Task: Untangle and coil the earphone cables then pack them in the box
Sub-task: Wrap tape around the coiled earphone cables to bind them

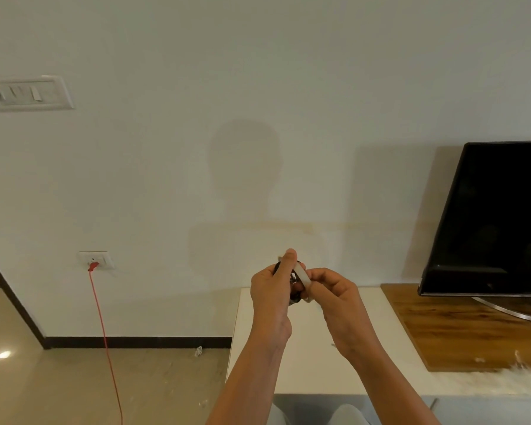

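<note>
My left hand and my right hand meet in the air above the white table. Between them sits a small dark coil of earphone cable, mostly hidden by my fingers. My left thumb points up over the coil. My right fingers pinch a pale strip that lies across the dark bundle; whether it is cable or a tie I cannot tell. No box is in sight.
A black TV stands on a wooden board at the right of the table. A red cord runs from a wall socket down across the floor at left. A switch panel is on the wall.
</note>
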A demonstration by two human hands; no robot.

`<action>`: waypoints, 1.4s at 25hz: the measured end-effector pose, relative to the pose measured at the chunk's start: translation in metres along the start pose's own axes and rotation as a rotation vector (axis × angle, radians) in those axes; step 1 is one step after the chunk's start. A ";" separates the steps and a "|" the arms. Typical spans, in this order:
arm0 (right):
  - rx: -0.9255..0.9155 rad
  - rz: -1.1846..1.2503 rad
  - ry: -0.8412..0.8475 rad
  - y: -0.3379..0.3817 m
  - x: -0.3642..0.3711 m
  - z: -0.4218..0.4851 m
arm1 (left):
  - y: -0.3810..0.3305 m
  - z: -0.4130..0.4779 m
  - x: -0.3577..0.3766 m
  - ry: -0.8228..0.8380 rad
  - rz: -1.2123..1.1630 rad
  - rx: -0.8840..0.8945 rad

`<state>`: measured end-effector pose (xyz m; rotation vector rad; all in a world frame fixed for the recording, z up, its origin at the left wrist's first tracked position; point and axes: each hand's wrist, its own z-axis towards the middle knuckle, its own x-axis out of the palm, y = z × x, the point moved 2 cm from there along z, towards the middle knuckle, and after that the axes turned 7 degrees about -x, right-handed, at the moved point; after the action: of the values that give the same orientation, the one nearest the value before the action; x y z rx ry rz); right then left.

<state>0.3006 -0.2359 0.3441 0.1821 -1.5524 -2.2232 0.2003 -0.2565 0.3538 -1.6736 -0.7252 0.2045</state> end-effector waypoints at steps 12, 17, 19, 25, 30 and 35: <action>-0.044 -0.275 -0.027 0.000 -0.008 0.002 | -0.001 0.006 -0.005 0.091 0.009 -0.096; 0.036 -0.088 -0.049 0.010 -0.011 0.008 | 0.006 0.000 -0.007 0.130 0.137 0.040; 0.046 -0.062 0.000 0.008 -0.009 0.007 | 0.003 0.001 -0.008 0.085 0.096 0.048; 0.051 -0.062 0.052 -0.002 -0.010 0.002 | -0.001 -0.002 -0.009 0.042 -0.005 -0.037; 0.015 -0.262 0.025 -0.011 -0.012 -0.006 | 0.000 0.004 -0.012 -0.005 -0.057 -0.141; 0.042 -0.163 0.004 0.002 -0.010 0.001 | 0.012 0.002 -0.012 0.071 0.096 0.044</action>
<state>0.3097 -0.2317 0.3449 0.3361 -1.6354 -2.3121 0.1943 -0.2625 0.3391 -1.6667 -0.5836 0.2262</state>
